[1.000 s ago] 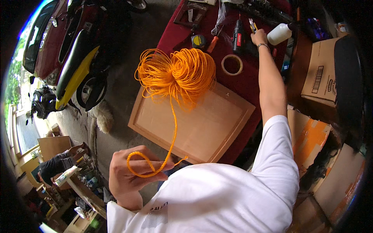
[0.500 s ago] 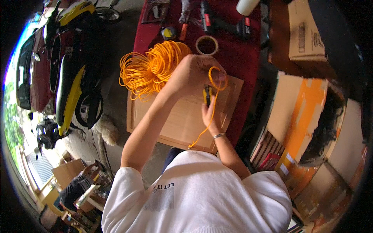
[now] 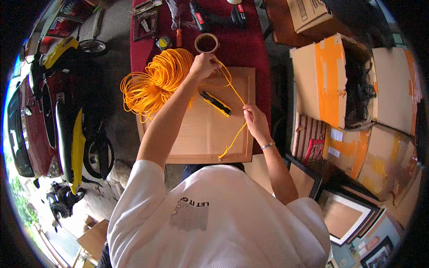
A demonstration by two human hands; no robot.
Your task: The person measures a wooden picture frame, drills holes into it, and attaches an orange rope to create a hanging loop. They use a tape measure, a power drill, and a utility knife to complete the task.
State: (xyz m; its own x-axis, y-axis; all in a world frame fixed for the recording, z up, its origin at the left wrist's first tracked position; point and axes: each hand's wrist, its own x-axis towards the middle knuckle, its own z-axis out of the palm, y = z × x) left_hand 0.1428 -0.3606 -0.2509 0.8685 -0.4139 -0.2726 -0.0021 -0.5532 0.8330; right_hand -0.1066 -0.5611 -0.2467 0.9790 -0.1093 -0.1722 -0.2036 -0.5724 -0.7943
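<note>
A bundle of orange cord (image 3: 156, 82) rests on the far left part of a wooden framed panel (image 3: 192, 140). My left hand (image 3: 204, 66) pinches the cord near the panel's far edge, by a small metal fitting. From there a strand (image 3: 232, 87) runs slantwise to my right hand (image 3: 255, 119), whose fingers are closed on it over the panel's right side. Below that hand the strand continues to the near edge, where it is tied at a small fitting (image 3: 220, 158). A yellow and black utility knife (image 3: 215, 103) lies on the panel between my hands.
Beyond the panel, the red-covered table (image 3: 243, 49) holds a roll of tape (image 3: 206, 43), a tape measure (image 3: 163, 43), a screwdriver (image 3: 179, 38) and a cordless drill (image 3: 196, 17). Cardboard boxes (image 3: 308, 85) stand at right, with picture frames (image 3: 344, 214) below; a motorcycle (image 3: 73, 147) is at left.
The utility knife has left my right hand and now lies on the panel. My right hand has taken hold of the cord, and the loop near my left hand has opened out.
</note>
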